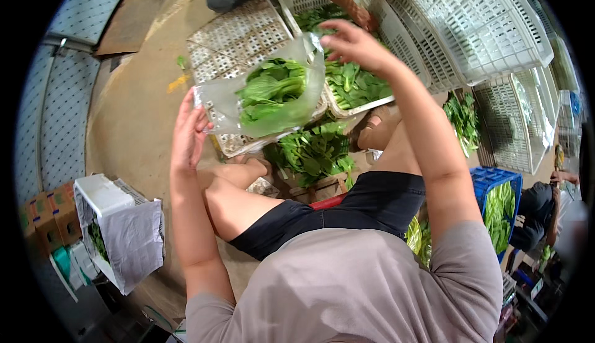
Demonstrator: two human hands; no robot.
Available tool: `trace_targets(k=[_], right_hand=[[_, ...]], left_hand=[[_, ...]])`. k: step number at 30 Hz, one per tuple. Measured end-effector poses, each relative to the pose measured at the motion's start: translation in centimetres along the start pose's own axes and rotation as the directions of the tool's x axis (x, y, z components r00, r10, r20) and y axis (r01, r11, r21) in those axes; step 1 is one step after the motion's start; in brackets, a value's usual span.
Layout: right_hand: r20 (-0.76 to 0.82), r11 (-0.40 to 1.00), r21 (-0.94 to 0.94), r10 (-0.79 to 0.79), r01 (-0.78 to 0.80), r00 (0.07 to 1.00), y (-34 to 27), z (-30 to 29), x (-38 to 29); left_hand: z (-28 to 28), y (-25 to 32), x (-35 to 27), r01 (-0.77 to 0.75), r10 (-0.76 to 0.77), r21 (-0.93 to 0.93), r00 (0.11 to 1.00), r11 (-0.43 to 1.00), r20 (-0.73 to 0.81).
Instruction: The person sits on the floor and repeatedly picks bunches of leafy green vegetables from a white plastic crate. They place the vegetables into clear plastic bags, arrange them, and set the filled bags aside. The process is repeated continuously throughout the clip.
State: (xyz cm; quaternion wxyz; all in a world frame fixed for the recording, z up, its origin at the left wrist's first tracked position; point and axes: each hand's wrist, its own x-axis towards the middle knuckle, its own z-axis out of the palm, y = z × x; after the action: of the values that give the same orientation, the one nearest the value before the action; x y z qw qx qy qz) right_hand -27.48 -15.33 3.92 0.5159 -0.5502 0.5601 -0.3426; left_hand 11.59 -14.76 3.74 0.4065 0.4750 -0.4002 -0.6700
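Observation:
A clear plastic bag (316,85) with leafy greens (274,89) inside lies over an upturned, dirt-stained white plastic crate (237,41). My left hand (190,127) grips the bag's left end between thumb and fingers. Slightly blurred, my right hand (351,45) is raised by the bag's upper right corner with its fingers spread, and it holds nothing that shows. Beneath it, a white crate (362,107) contains more leafy greens (355,87). A loose heap of greens (318,150) lies between my legs.
Another person's hand (365,17) reaches into the greens crate from above. White plastic crates (469,22) are stacked at the upper right. A blue crate of greens (495,175) stands at my right, a cloth-draped white container (132,240) at my left. Another person (539,208) sits at far right.

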Motion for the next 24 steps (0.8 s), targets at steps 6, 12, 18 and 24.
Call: trace_targets(k=[6, 12, 18, 24], right_hand=[[-0.37, 0.731, -0.493, 0.315, -0.472, 0.874, 19.3, -10.3, 4.1], [-0.376, 0.537, -0.27, 0.706, -0.799, 0.601, 33.8, 0.5, 7.5], [-0.683, 0.442, 0.163, 0.696, -0.882, 0.222, 34.7, 6.2, 9.8], [-0.264, 0.558, 0.653, 0.801, -0.511, 0.538, 35.1, 2.5, 8.1]], left_hand=[[1.8, -0.8, 2.9, 0.021, -0.024, -0.077, 0.999, 0.997, -0.04], [3.2, -0.6, 4.9, 0.089, -0.096, -0.084, 0.992, 0.992, -0.078], [3.3, -1.1, 5.7, 0.126, -0.143, -0.101, 0.972, 0.987, -0.188], [4.1, -0.8, 5.9, 0.265, -0.293, -0.178, 0.944, 0.948, -0.153]])
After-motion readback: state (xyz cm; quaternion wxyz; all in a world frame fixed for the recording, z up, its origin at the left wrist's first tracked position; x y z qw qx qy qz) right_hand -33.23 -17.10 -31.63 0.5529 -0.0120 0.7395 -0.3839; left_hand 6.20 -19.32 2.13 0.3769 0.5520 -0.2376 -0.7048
